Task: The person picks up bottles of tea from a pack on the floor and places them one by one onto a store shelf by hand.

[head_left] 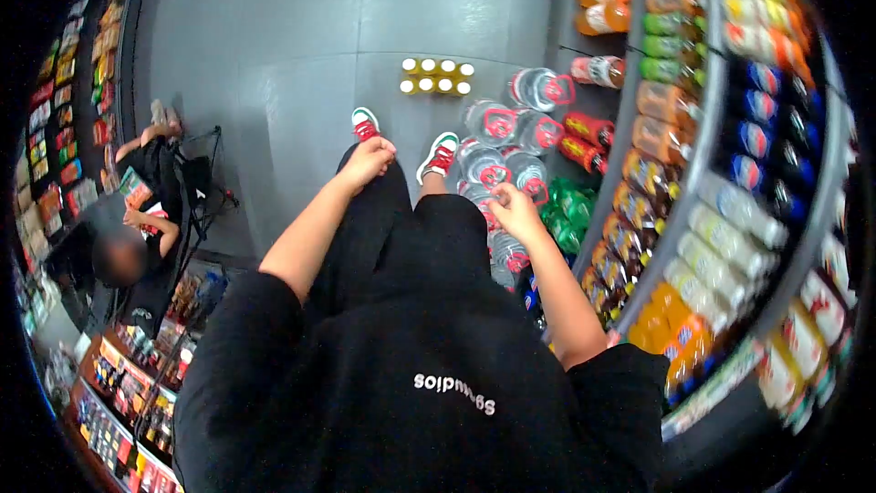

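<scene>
My left hand (pixel 372 164) hangs over my left leg, its fingers curled in, and nothing shows in it. My right hand (pixel 515 212) is in front of several large clear water bottles (pixel 527 128) with pink handles, standing on the floor. Its fingers are curled too; a pink handle (pixel 494 175) appears just beyond the fingertips, with no grip on it visible. Ahead of my shoes (pixel 440 157) stands a pack of yellowish bottles (pixel 436 86) with white caps.
Drink shelves (pixel 716 141) with soda bottles run along my right. Green bottles (pixel 568 215) stand low beside the water bottles. At left sits a person (pixel 151 219) near a thin black stand (pixel 219 151). Goods shelves (pixel 78 82) line the far left. Grey floor (pixel 301 27) stretches ahead.
</scene>
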`<move>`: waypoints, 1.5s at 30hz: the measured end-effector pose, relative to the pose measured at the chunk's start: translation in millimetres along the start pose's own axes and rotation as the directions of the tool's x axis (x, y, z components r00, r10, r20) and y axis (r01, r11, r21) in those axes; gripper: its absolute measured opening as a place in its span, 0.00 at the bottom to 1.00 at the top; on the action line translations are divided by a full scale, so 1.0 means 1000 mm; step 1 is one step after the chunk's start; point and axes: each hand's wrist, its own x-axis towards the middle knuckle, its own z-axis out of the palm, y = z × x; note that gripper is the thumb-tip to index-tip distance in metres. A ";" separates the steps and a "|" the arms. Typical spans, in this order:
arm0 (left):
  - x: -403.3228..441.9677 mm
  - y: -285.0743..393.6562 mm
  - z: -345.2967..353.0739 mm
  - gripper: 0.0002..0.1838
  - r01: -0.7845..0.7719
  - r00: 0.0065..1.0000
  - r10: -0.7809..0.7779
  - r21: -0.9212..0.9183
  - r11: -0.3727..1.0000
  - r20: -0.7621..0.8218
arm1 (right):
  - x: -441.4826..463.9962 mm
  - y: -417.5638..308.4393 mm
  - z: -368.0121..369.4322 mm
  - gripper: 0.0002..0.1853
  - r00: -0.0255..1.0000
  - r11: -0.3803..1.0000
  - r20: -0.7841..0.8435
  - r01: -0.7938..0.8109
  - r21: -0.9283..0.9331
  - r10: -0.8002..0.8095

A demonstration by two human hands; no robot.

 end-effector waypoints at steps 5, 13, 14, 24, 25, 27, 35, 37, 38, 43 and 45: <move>0.086 -0.067 -0.028 0.08 0.086 0.991 -0.085 0.003 0.996 -0.100 | 0.176 0.045 0.036 0.22 0.996 0.947 -0.064 0.035 -0.318 -0.059; 0.190 -0.126 -0.073 0.06 0.087 0.981 -0.109 -0.138 0.987 -0.163 | 0.390 0.017 0.166 0.32 0.992 0.854 -0.091 0.032 -0.519 -0.092; 0.196 -0.131 -0.082 0.06 0.099 0.978 -0.123 -0.141 0.985 -0.167 | 0.408 0.011 0.180 0.34 0.991 0.841 -0.101 0.019 -0.541 -0.087; 0.182 -0.168 -0.159 0.08 0.158 0.963 -0.151 0.015 0.987 -0.222 | 0.462 0.013 0.218 0.14 0.973 0.640 -0.154 -0.010 -0.769 -0.170; 0.179 -0.162 -0.158 0.09 0.112 0.968 -0.103 0.027 0.993 -0.230 | 0.450 -0.001 0.210 0.16 0.977 0.668 -0.154 -0.019 -0.744 -0.144; 0.173 -0.142 -0.151 0.09 0.036 0.974 -0.025 0.046 0.998 -0.227 | 0.418 -0.019 0.190 0.20 0.978 0.729 -0.150 0.004 -0.685 -0.147; 0.091 -0.008 -0.065 0.40 -0.520 0.854 0.418 0.503 0.690 0.310 | 0.199 -0.094 0.067 0.19 0.987 0.972 0.042 0.161 -0.170 -0.156; 0.050 0.029 -0.038 0.43 -0.586 0.810 0.402 0.552 0.593 0.427 | 0.139 -0.099 0.036 0.16 0.964 0.960 0.043 0.266 -0.089 -0.264; 0.032 0.043 -0.024 0.41 -0.668 0.742 0.442 0.498 0.552 0.504 | 0.108 -0.107 0.017 0.15 0.965 0.969 0.091 0.246 0.008 -0.246; -0.059 0.098 0.055 0.42 -0.591 0.677 0.181 0.380 0.711 0.714 | -0.046 -0.124 -0.059 0.07 0.943 0.871 -0.022 0.317 0.374 -0.333; -0.085 0.115 0.089 0.43 -0.649 0.604 0.217 0.315 0.692 0.767 | -0.096 -0.113 -0.075 0.08 0.940 0.871 -0.121 0.340 0.355 -0.318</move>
